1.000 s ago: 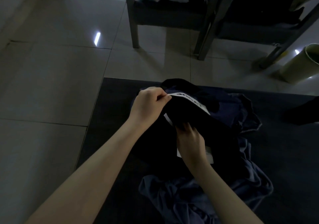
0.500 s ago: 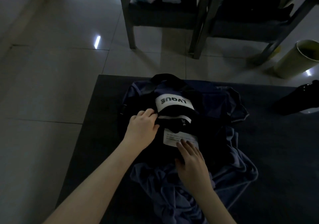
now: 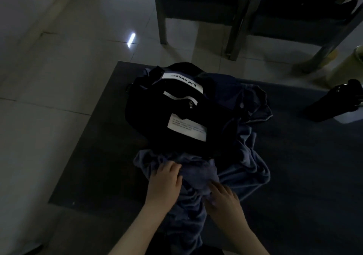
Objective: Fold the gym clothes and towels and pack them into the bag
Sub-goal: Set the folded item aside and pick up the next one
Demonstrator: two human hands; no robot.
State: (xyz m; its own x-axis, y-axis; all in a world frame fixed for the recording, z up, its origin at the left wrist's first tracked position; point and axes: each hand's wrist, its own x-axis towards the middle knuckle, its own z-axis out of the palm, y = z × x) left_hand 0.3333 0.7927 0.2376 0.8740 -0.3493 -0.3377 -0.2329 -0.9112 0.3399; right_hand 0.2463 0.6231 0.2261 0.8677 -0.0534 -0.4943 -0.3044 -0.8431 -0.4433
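Blue cloth [image 3: 245, 168] bunched in left hand [image 3: 165, 182] fingers; right hand [image 3: 224, 199] fingers' grip indiscernible in gloom.

The black bag [image 3: 157, 117], with white labels on its upper side, lies slumped on the dark mat [image 3: 94, 146], and the crumpled, unfolded blue cloth [image 3: 245, 166] lies spread under and around it.

The left hand [image 3: 165, 182] is gripping a fold of the crumpled blue cloth [image 3: 241, 168] while the right hand [image 3: 224, 198] is pressing straight fingers onto it just beside, and a black bag [image 3: 157, 117] with white labels is lying on the cloth's far part, upon a dark mat [image 3: 92, 156].
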